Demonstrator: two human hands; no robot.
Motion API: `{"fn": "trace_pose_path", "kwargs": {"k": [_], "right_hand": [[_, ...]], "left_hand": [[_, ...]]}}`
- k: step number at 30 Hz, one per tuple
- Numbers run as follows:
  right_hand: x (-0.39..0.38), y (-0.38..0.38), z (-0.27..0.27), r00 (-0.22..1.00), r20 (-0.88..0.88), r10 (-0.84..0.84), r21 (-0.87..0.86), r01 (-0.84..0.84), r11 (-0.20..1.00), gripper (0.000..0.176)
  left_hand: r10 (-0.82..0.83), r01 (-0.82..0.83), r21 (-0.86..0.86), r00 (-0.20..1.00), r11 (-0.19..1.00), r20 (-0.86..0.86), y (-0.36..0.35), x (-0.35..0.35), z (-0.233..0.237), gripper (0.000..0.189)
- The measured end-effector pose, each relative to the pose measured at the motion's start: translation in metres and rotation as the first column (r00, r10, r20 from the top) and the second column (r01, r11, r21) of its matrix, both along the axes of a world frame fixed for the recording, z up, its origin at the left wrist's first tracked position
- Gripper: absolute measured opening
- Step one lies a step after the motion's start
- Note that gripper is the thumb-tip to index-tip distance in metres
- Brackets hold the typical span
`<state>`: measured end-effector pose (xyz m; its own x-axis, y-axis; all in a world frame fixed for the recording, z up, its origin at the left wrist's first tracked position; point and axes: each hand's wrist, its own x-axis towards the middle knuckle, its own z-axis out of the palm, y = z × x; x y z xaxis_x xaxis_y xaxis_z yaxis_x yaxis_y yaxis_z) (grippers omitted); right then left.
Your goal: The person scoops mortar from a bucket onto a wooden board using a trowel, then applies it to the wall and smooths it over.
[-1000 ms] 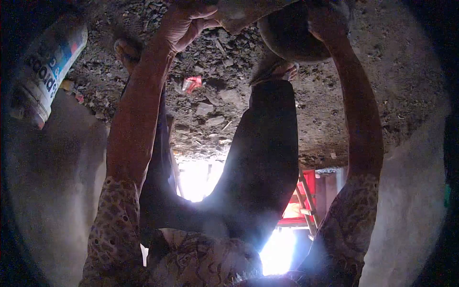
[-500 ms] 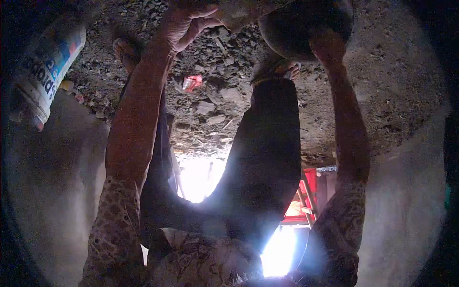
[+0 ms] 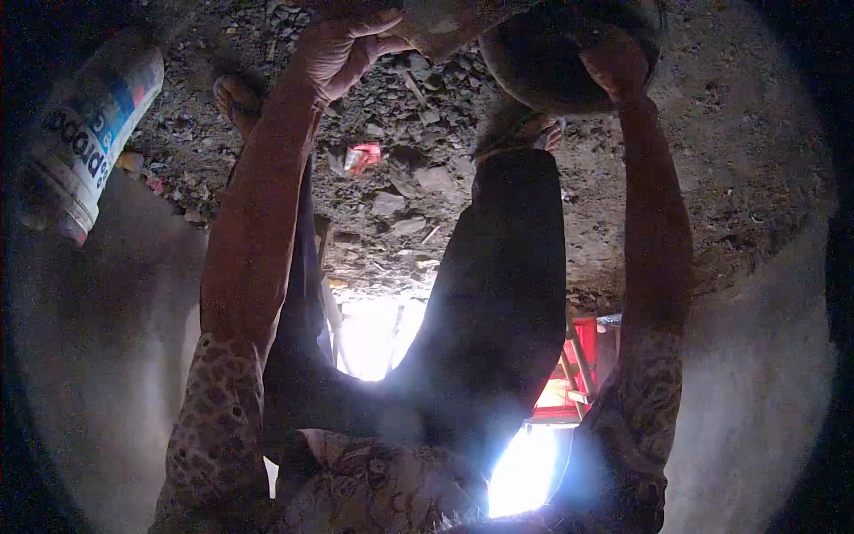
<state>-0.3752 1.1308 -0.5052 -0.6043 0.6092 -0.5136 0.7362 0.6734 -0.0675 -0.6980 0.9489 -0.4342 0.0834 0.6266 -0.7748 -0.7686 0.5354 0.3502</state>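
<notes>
At the top of the head view, my left hand [image 3: 342, 53] is closed at the edge of a flat grey-brown piece [image 3: 454, 27], perhaps a board or slab, with one corner pointing down. Most of that piece lies beyond the frame's upper edge. My right hand [image 3: 616, 67] reaches into a dark round bowl [image 3: 534, 76] at the upper right. Its fingers are curled, and what they grip, if anything, is hidden in shadow. The bowl is close to the right end of the flat piece.
A white bucket with blue and black print [image 3: 98, 142] lies tilted at the left. Rubble [image 3: 391, 200] and a crumpled red wrapper [image 3: 362, 158] cover the ground around my feet. Pale walls [image 3: 107, 338] flank both sides. A red object with wooden legs [image 3: 574, 365] stands in bright backlight.
My right hand has shifted slightly up and right within the bowl and shows more clearly. My left hand keeps its hold on the flat piece. The whole view has moved a little.
</notes>
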Motion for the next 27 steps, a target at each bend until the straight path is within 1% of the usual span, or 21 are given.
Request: {"fn": "trace_pose_path", "kwargs": {"k": [1, 2, 3, 4, 6, 7, 9, 10, 11, 12, 13, 16, 17, 18, 19, 22, 23, 24, 25, 26, 27], "right_hand": [[0.015, 0.004, -0.015, 1.0, 0.001, 0.001, -0.004, -0.001, 1.0, 0.03], [0.045, 0.016, -0.05, 0.924, -0.03, 0.381, 0.168, -0.371, 0.913, 0.026], [0.057, 0.023, -0.067, 0.711, 0.008, 0.703, 0.339, -0.663, 0.667, 0.023], [0.053, 0.026, -0.063, 0.712, 0.009, 0.702, 0.343, -0.661, 0.667, 0.023], [0.046, 0.025, -0.043, 0.861, -0.271, 0.43, 0.219, -0.38, 0.899, 0.023], [0.043, 0.022, -0.032, 0.861, -0.274, 0.428, 0.214, -0.379, 0.9, 0.023], [0.04, 0.023, -0.018, 0.807, -0.316, 0.499, 0.321, -0.404, 0.857, 0.025], [0.038, 0.02, -0.012, 0.805, -0.317, 0.501, 0.327, -0.403, 0.855, 0.025], [0.039, 0.016, -0.009, 0.853, -0.395, 0.341, 0.235, -0.265, 0.935, 0.022], [0.04, 0.014, -0.007, 0.874, -0.456, 0.167, 0.13, -0.12, 0.984, 0.02], [0.041, 0.014, -0.003, 0.871, -0.462, 0.168, 0.136, -0.117, 0.984, 0.02], [0.035, 0.007, 0.03, 0.878, -0.391, 0.275, 0.226, -0.198, 0.954, 0.026], [0.031, 0.003, 0.042, 0.913, -0.408, 0.01, 0.035, 0.005, 0.999, 0.03], [0.029, 0.001, 0.051, 0.892, -0.373, -0.254, -0.157, 0.209, 0.965, 0.034], [0.032, -0.001, 0.056, 0.889, -0.382, -0.253, -0.156, 0.207, 0.966, 0.034], [0.049, -0.017, 0.077, 0.826, -0.462, -0.325, -0.267, 0.22, 0.938, 0.03], [0.049, -0.023, 0.099, 0.742, -0.396, -0.541, -0.418, 0.378, 0.826, 0.028], [0.049, -0.029, 0.123, 0.622, -0.299, -0.723, -0.548, 0.509, 0.664, 0.026], [0.051, -0.036, 0.146, 0.649, -0.373, -0.663, -0.473, 0.482, 0.737, 0.026], [0.053, -0.042, 0.171, 0.67, -0.446, -0.593, -0.388, 0.452, 0.803, 0.026], [0.05, -0.049, 0.198, 0.615, -0.494, -0.614, -0.372, 0.489, 0.789, 0.024]], "left_hand": [[-0.002, 0.002, -0.002, 1.0, 1.0, -0.001, 0.0, 0.001, 0.0, 0.037], [0.004, -0.004, 0.0, 1.0, 1.0, 0.002, 0.0, 0.002, -0.001, 0.037], [0.004, -0.004, 0.005, 1.0, 1.0, 0.002, 0.001, 0.001, -0.001, 0.036], [0.003, -0.003, 0.007, 1.0, 1.0, 0.001, 0.001, 0.0, -0.002, 0.036], [0.006, -0.006, 0.004, 1.0, 1.0, 0.004, 0.0, -0.003, -0.003, 0.036], [0.005, -0.005, 0.005, 1.0, 1.0, 0.001, -0.001, -0.003, -0.002, 0.036], [0.013, -0.013, 0.009, 1.0, 1.0, 0.002, -0.003, -0.009, -0.004, 0.036], [0.017, -0.017, 0.013, 1.0, 1.0, 0.004, -0.005, -0.011, -0.003, 0.036], [0.028, -0.028, 0.023, 1.0, 0.999, 0.005, -0.006, -0.015, -0.006, 0.036], [0.036, -0.036, 0.033, 0.999, 0.999, 0.004, -0.009, -0.021, -0.007, 0.036], [0.046, -0.046, 0.047, 0.999, 0.998, 0.005, -0.012, -0.027, -0.008, 0.035], [0.105, -0.106, 0.113, 0.994, 0.988, 0.015, -0.022, -0.053, -0.018, 0.035], [0.13, -0.13, 0.142, 0.991, 0.981, 0.014, -0.023, -0.061, -0.017, 0.035], [0.15, -0.15, 0.165, 0.989, 0.975, 0.013, -0.021, -0.067, -0.011, 0.035], [0.162, -0.159, 0.181, 0.987, 0.971, -0.001, -0.021, -0.07, -0.005, 0.035], [0.202, -0.188, 0.23, 0.979, 0.955, -0.038, -0.014, -0.067, 0.028, 0.035], [0.148, -0.12, 0.224, 0.982, 0.967, -0.114, -0.01, -0.061, 0.041, 0.039], [0.093, -0.051, 0.214, 0.977, 0.975, -0.192, -0.007, -0.059, 0.055, 0.044], [0.043, -0.007, 0.165, 0.976, 0.986, -0.214, -0.012, -0.06, 0.058, 0.045], [0.052, -0.009, 0.185, 0.972, 0.983, -0.23, -0.015, -0.057, 0.067, 0.045], [-0.007, 0.016, 0.038, 0.972, 0.999, -0.233, -0.016, -0.05, 0.082, 0.045]]}}
